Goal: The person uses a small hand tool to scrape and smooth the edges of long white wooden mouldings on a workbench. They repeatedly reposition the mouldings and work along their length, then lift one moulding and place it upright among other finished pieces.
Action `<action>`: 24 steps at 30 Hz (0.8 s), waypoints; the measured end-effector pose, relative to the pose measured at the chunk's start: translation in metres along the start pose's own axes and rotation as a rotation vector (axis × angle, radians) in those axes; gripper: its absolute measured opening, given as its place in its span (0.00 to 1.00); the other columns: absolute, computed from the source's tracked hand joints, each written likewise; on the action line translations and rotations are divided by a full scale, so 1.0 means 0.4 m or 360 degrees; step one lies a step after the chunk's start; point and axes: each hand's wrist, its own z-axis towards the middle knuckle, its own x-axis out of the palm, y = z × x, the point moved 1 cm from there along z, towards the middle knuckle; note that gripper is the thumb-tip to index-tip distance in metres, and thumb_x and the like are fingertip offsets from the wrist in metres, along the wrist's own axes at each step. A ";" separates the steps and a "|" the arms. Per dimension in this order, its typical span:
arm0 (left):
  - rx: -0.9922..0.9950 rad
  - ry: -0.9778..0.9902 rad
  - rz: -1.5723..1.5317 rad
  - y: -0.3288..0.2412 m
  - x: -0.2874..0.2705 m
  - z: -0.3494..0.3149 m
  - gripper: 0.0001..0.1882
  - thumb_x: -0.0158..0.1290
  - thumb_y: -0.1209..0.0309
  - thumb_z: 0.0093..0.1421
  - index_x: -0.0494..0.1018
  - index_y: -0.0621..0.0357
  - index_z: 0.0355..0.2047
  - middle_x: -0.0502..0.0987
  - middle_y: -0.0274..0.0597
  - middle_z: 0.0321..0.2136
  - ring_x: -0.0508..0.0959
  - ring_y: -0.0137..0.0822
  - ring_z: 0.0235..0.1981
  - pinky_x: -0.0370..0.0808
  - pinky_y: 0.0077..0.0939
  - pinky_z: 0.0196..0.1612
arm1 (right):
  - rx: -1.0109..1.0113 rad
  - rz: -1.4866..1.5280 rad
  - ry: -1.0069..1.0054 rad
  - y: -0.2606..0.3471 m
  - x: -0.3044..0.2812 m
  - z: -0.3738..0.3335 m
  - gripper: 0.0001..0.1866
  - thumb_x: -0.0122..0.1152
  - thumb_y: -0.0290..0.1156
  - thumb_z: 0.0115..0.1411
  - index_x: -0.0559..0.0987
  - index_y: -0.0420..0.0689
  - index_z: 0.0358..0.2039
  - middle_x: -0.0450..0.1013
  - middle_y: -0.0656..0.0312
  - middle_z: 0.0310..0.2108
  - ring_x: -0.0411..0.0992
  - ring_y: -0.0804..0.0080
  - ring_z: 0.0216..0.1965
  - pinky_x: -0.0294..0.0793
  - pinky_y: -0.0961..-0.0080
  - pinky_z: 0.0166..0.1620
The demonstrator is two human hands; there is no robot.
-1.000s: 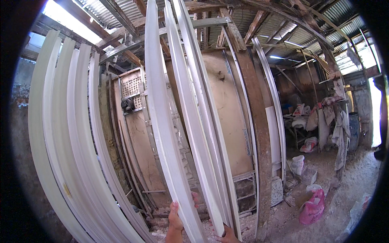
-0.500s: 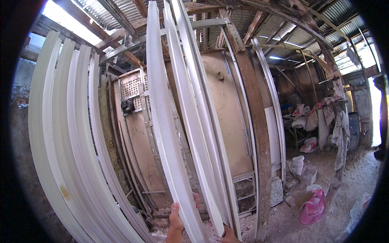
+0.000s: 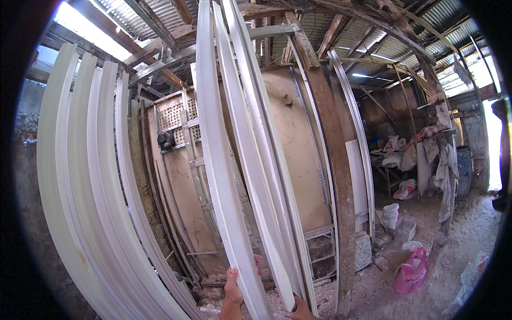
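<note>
A long white moulding (image 3: 221, 160) stands nearly upright in front of me, its top reaching the upper edge of the view. My left hand (image 3: 232, 293) is closed round its lower part, thumb on the left side and fingertips showing past the right edge. Just right of it, a second long white moulding (image 3: 256, 170) leans at a similar slant. At the lower edge of the view my right hand (image 3: 301, 310) is closed on this second moulding's edge; most of its fingers are hidden. More white strips (image 3: 282, 197) stand close behind it.
Several long pale mouldings (image 3: 80, 176) lean at the left. A wooden post (image 3: 341, 186) rises right of centre, before a brown board wall (image 3: 298, 133). A pink bag (image 3: 410, 273) and a white bucket (image 3: 391, 216) stand on the dusty floor at right. Roof beams (image 3: 154, 26) hang overhead.
The held left moulding has shifted slightly, its top now reaching the upper edge of the view. Both hands keep their grip in nearly the same places.
</note>
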 end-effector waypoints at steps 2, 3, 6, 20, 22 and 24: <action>-0.0018 0.0037 0.0006 0.001 -0.005 -0.003 0.41 0.42 0.42 0.64 0.62 0.69 0.61 0.75 0.58 0.49 0.78 0.52 0.43 0.75 0.49 0.48 | -0.0043 -0.0044 0.0002 -0.014 -0.001 0.004 0.59 0.85 0.44 0.40 0.61 0.32 0.67 0.69 0.47 0.59 0.68 0.61 0.60 0.70 0.66 0.60; -0.0011 0.0045 0.0024 0.002 -0.008 -0.005 0.41 0.43 0.42 0.63 0.63 0.69 0.60 0.75 0.58 0.49 0.78 0.51 0.43 0.75 0.48 0.48 | -0.0064 -0.0066 0.0003 -0.019 -0.001 0.006 0.59 0.85 0.45 0.40 0.61 0.32 0.67 0.69 0.47 0.59 0.68 0.61 0.60 0.71 0.66 0.60; 0.0007 0.0053 0.0035 0.008 -0.013 -0.024 0.41 0.45 0.40 0.62 0.65 0.69 0.58 0.75 0.55 0.48 0.78 0.48 0.43 0.76 0.45 0.48 | -0.0034 0.0021 -0.0009 -0.021 -0.002 0.003 0.59 0.84 0.45 0.40 0.61 0.32 0.67 0.69 0.47 0.59 0.69 0.62 0.58 0.72 0.67 0.58; 0.0153 -0.0100 0.0236 0.118 -0.033 -0.065 0.41 0.54 0.42 0.60 0.63 0.64 0.61 0.73 0.46 0.52 0.75 0.37 0.49 0.73 0.35 0.52 | -0.0383 -0.0185 -0.0252 0.024 0.051 -0.003 0.48 0.82 0.46 0.42 0.71 0.35 0.59 0.75 0.54 0.45 0.71 0.67 0.39 0.74 0.67 0.41; 0.0193 -0.0089 0.0246 0.134 -0.019 -0.055 0.43 0.55 0.47 0.62 0.57 0.64 0.66 0.70 0.44 0.56 0.69 0.37 0.57 0.64 0.34 0.61 | -0.0409 -0.0171 -0.0292 0.035 0.065 -0.006 0.46 0.81 0.46 0.43 0.72 0.36 0.59 0.76 0.54 0.44 0.71 0.66 0.39 0.74 0.67 0.41; 0.0189 -0.0047 0.0235 0.147 -0.009 -0.040 0.45 0.56 0.52 0.64 0.50 0.64 0.71 0.65 0.45 0.61 0.62 0.39 0.65 0.56 0.36 0.68 | -0.0098 -0.0188 -0.0310 0.047 0.069 -0.017 0.44 0.80 0.45 0.45 0.72 0.36 0.58 0.76 0.53 0.43 0.73 0.64 0.41 0.75 0.67 0.45</action>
